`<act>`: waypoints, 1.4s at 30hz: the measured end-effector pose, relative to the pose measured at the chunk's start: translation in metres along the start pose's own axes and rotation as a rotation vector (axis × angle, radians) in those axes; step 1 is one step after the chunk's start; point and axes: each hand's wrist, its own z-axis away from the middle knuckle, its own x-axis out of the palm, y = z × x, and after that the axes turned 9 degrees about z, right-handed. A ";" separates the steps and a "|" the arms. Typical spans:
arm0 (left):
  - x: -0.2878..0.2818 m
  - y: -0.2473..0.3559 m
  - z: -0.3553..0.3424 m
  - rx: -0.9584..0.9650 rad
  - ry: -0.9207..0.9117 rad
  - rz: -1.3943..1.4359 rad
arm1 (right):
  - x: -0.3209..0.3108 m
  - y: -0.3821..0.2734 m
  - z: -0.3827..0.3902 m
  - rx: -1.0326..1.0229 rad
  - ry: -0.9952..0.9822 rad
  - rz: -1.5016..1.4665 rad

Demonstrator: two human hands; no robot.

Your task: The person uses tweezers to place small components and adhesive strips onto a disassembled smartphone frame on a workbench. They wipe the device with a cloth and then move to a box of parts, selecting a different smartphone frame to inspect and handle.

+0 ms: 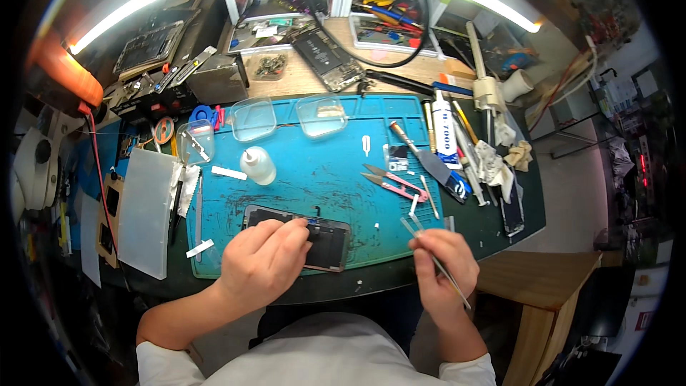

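Nearest, your right hand grips a pair of slim metal tweezers, their tips spread and pointing forward over the right part of the mat, clear of the dark phone panel. Your left hand is bent over the phone panel, fingers curled and fingertips gathered at its upper edge; you cannot tell from here whether they pinch something small or only press. That panel lies flat near the front edge of the teal mat, slightly aslant, partly hidden by your left hand. The mat rests on the dark green surface. Beyond your tweezers lie pink-handled scissors, blades parted and pointing left. A translucent bottle stands past the panel, a white strip just beside it. Farther out, two clear trays sit side by side, and a white tube lies among tools to the right. Behind them, an opened phone leans across the wooden ledge, below bins of tools.
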 end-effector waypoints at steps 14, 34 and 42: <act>-0.005 0.008 -0.008 0.014 -0.015 -0.022 | -0.070 0.084 -0.025 -0.229 -0.078 0.740; -0.004 0.002 -0.004 -0.028 -0.012 0.029 | -0.049 0.130 -0.108 0.127 -0.274 0.742; -0.005 0.000 0.000 -0.034 -0.001 0.002 | -0.067 0.122 -0.118 0.239 -0.082 0.625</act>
